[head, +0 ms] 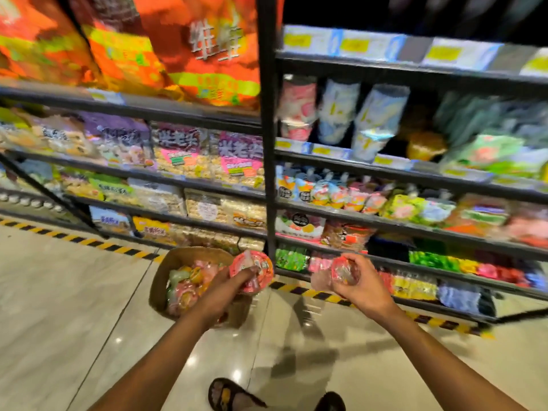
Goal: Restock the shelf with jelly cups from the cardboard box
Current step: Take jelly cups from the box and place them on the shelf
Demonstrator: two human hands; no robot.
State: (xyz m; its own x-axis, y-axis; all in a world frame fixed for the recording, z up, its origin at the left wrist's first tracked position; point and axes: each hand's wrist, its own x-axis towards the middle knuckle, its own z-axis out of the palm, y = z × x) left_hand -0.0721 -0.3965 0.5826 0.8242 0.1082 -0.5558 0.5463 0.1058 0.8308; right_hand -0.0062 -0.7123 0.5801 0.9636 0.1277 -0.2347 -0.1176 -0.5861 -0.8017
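An open cardboard box (161, 280) stands on the floor by the shelf's foot, with several jelly cups (185, 284) in pink, orange and green inside. My left hand (228, 287) grips a red-lidded jelly cup (252, 269) just above the box's right side. My right hand (363, 287) holds another red jelly cup (342, 272) in front of the lowest shelf (415, 266), where rows of green, yellow and red cups lie. The view is blurred.
A black upright post (268, 129) divides two shelf bays packed with snack bags and cups. Yellow-black hazard tape (89, 241) runs along the floor at the shelf base. My sandalled feet (234, 396) stand on shiny tiles.
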